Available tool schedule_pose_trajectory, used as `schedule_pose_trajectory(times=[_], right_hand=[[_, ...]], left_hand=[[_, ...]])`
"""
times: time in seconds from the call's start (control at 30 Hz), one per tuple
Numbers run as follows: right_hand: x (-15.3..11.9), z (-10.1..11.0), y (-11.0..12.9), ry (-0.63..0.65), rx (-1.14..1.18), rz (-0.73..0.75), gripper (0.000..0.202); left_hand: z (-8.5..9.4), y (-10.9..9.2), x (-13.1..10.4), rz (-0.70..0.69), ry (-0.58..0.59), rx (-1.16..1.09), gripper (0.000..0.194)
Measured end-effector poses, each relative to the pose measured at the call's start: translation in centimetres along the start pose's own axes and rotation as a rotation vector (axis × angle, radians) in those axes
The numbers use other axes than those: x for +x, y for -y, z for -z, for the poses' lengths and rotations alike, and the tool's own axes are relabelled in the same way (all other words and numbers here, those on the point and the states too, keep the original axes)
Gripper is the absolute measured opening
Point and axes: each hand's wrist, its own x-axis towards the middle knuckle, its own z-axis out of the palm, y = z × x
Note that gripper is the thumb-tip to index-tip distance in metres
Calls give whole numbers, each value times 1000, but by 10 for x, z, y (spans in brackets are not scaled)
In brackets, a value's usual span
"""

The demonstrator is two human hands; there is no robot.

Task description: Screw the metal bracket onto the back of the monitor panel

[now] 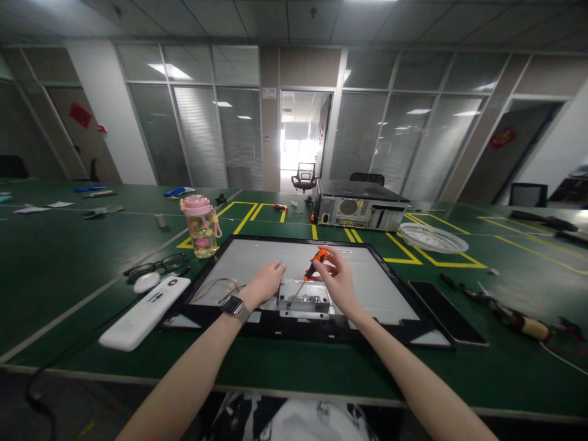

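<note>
A screwdriver (316,264) with an orange and black handle is gripped in my right hand (340,283). Its shaft slants down to the left, its tip at the left part of a silver metal bracket (304,301). That bracket sits at the near middle of a flat display panel (381,288) with a black frame, lying back side up. My left hand (265,283), a watch (233,305) on its wrist, rests with fingers stretched out on the panel beside the bracket's left end. Thin wires (215,283) lie on the panel left of this hand.
Left of the panel are a white power bank (145,314), glasses (160,264) and a pink-lidded bottle (200,228). A black phone (448,311) lies to the right, near cables (505,313). Behind stand a computer case (361,205) and a white basket (433,237).
</note>
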Motion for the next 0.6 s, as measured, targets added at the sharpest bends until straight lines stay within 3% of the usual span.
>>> schedule_pose_trajectory(times=[0.47,0.6], right_hand=[[-4,-2,4,11,-68,37,39],[-5,-2,5,77,-98,89,36]], left_hand=[[9,-7,-1,15,22,23,38],[10,-8,-2,15,11,24,37]])
